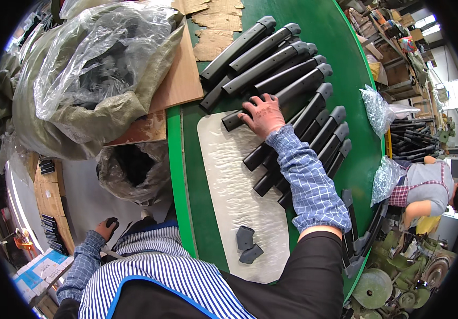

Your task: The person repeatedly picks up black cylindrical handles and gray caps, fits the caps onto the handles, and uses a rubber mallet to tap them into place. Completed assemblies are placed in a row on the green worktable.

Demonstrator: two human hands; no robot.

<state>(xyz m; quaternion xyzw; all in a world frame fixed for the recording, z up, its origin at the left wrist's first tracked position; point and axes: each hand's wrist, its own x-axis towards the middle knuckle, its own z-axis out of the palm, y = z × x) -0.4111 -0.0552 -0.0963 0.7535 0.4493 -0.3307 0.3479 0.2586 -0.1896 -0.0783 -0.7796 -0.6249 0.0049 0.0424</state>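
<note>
My right hand [264,115], in a pinkish glove, reaches over the green table. Its fingers curl round a black tube [232,122] in a row of similar tubes, many with angled grey-black end pieces [323,89]. Low at the left, beside my striped apron, my left hand [104,229] is closed round a small black piece [112,220]. Its kind is hard to make out. Two loose angled black connectors [245,238] lie against each other on the pale wrinkled mat [221,175], near my body.
A large plastic-lined sack [149,64] of dark parts stands at the left on a wooden board [186,80]. Below it is another lined bag [157,181]. Torn cardboard [217,24] lies at the far edge. Across the table, a person [426,186] bends near green machinery [380,290].
</note>
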